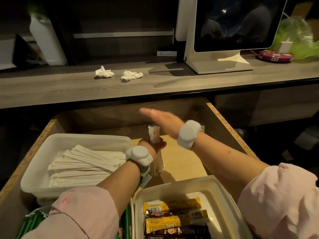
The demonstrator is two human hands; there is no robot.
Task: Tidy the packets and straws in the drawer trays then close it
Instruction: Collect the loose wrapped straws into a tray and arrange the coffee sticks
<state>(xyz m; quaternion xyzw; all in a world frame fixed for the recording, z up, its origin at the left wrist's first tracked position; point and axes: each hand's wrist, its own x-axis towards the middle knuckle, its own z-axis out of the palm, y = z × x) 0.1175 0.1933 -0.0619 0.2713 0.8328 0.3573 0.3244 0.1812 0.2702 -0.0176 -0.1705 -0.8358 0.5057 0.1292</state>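
One bundle of wrapped straws [156,152] stands upright over the bare drawer [181,163] floor, clamped in the left hand [151,144], its lower ends touching or nearly touching the wood. Just left of the bundle, a white tray [51,149] holds more wrapped straws lying flat. Nearer than the bundle, a second tray [222,192] holds coffee packets [174,219]. Above and right of the bundle the right hand [162,119] hovers flat, fingers together and stretched out, holding nothing. Beyond the bundle, on the counter [51,90], lie two crumpled tissues [104,72] and stands a white monitor [233,25].
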